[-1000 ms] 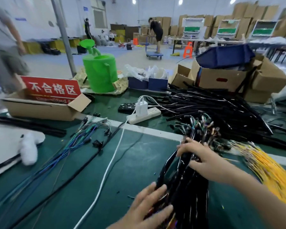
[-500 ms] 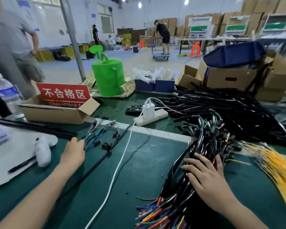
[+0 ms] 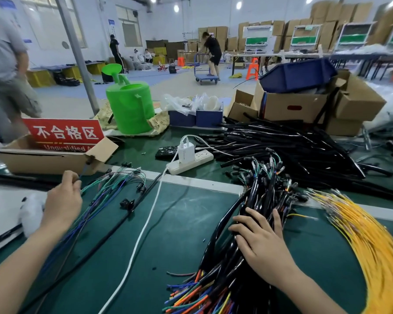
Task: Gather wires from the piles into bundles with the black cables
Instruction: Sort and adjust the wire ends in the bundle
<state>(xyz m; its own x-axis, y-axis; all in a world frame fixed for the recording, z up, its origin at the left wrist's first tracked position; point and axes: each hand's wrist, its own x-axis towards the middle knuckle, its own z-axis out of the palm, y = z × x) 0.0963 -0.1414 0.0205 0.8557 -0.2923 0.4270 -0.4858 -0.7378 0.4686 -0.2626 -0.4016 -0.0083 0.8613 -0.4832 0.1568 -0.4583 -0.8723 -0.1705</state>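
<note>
Hands on two wire piles.
The left hand (image 3: 63, 200) pinches strands of the blue and green wires (image 3: 114, 184) on the mat (image 3: 179, 223); the right hand (image 3: 262, 243) lies flat, fingers spread, on the black cable bundle (image 3: 222, 264) beside the yellow wires (image 3: 361, 234).

There's the left hand (image 3: 63, 200) out at the far pile, fingers curled, pinching the thin wires (image 3: 104, 191) near their plug ends, just in front of the cardboard box (image 3: 45, 162) with the red sign (image 3: 64, 132). The right hand (image 3: 262, 243) lies flat on the black cables (image 3: 222, 259), fingers spread, pressing them onto the green counter (image 3: 179, 223) (coloured wire ends (image 3: 191, 298) fan out of that bundle at the near edge). The yellow wires (image 3: 361, 234) sweep down the right, beside the bundle. A white cord (image 3: 145, 223) runs between both hands up to the power strip (image 3: 191, 163). Behind it stands a green watering can (image 3: 132, 107), with a heap of black tubes (image 3: 293, 150) to its right.
</note>
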